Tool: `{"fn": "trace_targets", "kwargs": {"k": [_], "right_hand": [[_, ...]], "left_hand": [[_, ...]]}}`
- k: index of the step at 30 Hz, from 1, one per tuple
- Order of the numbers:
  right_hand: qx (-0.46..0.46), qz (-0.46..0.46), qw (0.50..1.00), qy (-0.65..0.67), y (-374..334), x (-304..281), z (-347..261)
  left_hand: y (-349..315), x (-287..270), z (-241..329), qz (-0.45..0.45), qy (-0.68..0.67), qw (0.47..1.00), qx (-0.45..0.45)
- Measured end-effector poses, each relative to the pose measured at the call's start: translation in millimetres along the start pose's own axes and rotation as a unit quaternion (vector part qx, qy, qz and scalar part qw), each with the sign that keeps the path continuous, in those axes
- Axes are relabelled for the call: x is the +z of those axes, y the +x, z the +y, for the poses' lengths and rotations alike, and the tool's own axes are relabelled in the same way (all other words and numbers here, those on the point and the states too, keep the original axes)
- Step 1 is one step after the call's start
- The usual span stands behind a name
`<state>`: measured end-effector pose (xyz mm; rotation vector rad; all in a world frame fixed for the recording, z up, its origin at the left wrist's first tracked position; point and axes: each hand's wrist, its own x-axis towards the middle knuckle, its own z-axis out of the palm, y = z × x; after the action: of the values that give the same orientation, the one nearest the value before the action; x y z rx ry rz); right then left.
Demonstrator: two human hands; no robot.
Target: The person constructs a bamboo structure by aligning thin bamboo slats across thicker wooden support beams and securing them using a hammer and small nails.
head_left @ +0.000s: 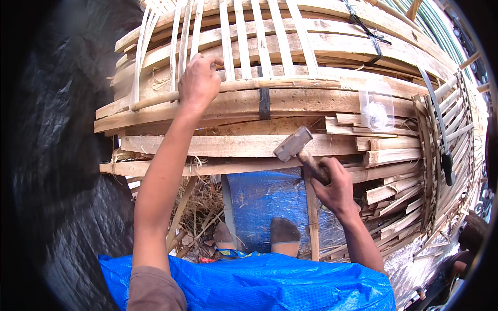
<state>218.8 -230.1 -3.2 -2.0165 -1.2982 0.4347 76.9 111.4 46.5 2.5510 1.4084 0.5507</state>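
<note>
While the right hand [336, 187] is gripping the hammer [294, 144] with wrapped fingers, the stick [249, 84] is running left-to-right beyond it; the nearer left hand [200, 80] is resting over the stick, fingers curled, hold unclear.

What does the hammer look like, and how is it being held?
The hammer has a blocky, scuffed grey head that looks like metal, on a brown handle that looks like wood. The right hand grips the handle, hiding its lower end. The hammer slants, head toward the picture's upper left, in front of pale planks; whether it touches them is unclear.
</note>
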Motion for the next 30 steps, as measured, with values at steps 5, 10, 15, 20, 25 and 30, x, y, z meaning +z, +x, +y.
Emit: {"fn": "trace_targets", "kwargs": {"k": [5, 10, 15, 20, 25, 30], "right_hand": [[0.016, 0.01, 1.0, 0.023, -12, 23, 1], [0.021, 0.005, 0.999, 0.03, -11, 24, 0], [0.015, 0.017, 1.0, 0.004, -12, 25, -2], [0.001, 0.005, 1.0, 0.02, -13, 23, -1], [-0.008, -0.017, 1.0, -0.018, -5, 24, -5], [-0.038, -0.007, 0.997, -0.072, -1, 27, -6]], "left_hand": [[-7, 25, 0, 0.158, -0.089, 0.98, 0.084], [-5, 31, -2, 0.212, -0.126, 0.962, 0.12], [-4, 33, -1, 0.203, -0.141, 0.962, 0.117], [-4, 31, 3, 0.231, -0.153, 0.955, 0.107], [-2, 38, 7, 0.219, -0.176, 0.954, 0.1], [-3, 36, 8, 0.238, -0.17, 0.95, 0.114]]}}
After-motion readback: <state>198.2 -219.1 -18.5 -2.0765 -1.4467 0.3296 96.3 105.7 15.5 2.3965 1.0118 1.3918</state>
